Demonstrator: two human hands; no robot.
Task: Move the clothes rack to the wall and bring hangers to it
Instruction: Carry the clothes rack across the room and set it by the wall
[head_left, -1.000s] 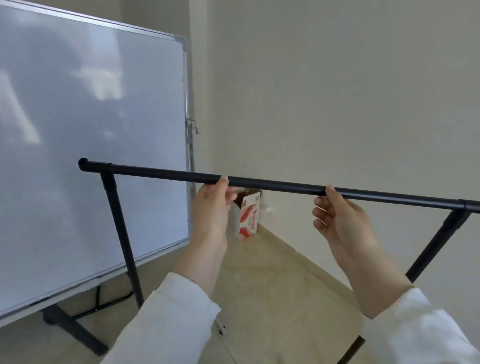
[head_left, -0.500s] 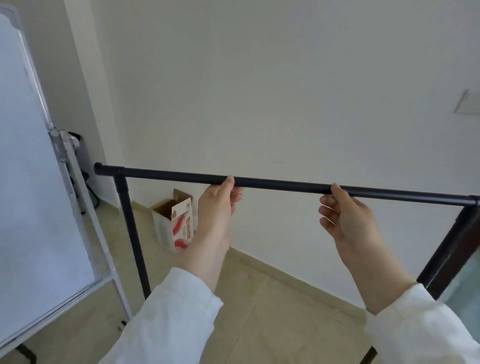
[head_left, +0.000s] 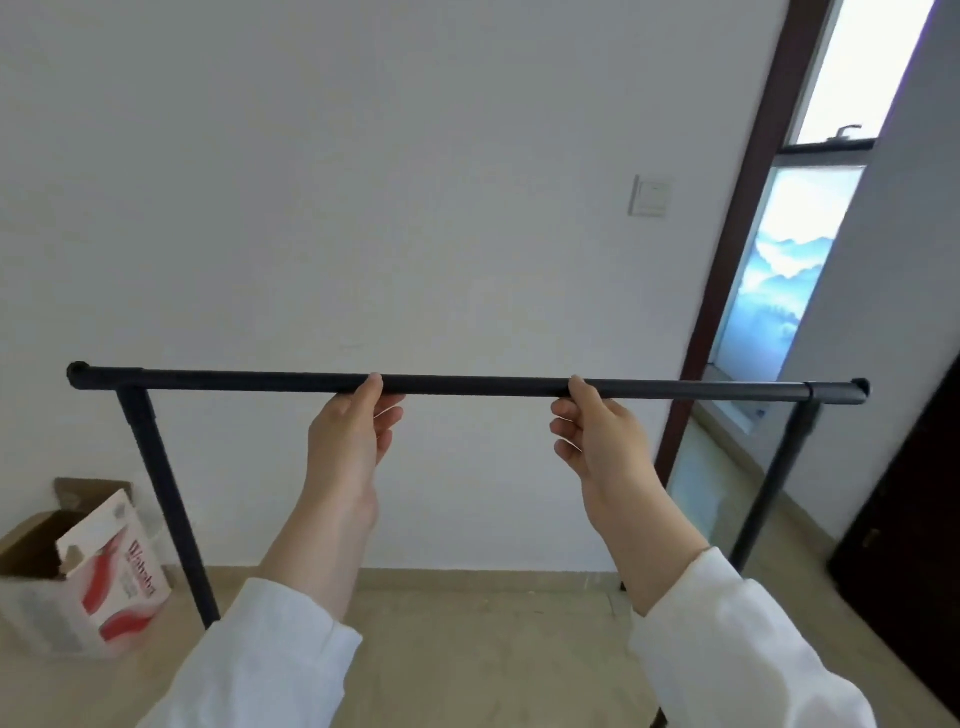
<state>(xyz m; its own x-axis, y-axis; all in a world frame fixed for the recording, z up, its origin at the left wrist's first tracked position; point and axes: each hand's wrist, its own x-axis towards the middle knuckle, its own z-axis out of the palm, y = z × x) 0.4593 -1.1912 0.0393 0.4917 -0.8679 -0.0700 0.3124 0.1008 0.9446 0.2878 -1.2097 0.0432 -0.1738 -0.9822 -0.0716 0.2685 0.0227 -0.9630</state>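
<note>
The left hand (head_left: 349, 436) is curled around the top bar of the clothes rack (head_left: 467, 385), with the thumb lying up along the near side of the bar and the fingers wrapped under and behind it. The right hand (head_left: 597, 434) grips the same bar the same way, a little way to the right, with a bare bit of bar between the two hands. Both arms wear white sleeves (head_left: 260, 660). The bar is black and runs level, side to side, past both hands. Past the left hand the bar ends in a round cap, and a black leg goes down from there to the floor (head_left: 467, 649). Past the right hand the bar ends at another black leg. Beyond the hands stands a white wall (head_left: 363, 208), and the rack runs along it. Below and to the left of the left hand, an open cardboard box (head_left: 67, 587) sits on the floor by the left leg. It is white with red waves and red writing down its side, too blurry to read for sure. Its flaps are up, but what is inside is hidden. Up and to the right of the right hand, a light switch (head_left: 649, 196) is on the wall. Farther right are a dark door frame (head_left: 737, 249) and a window (head_left: 779, 270).
</note>
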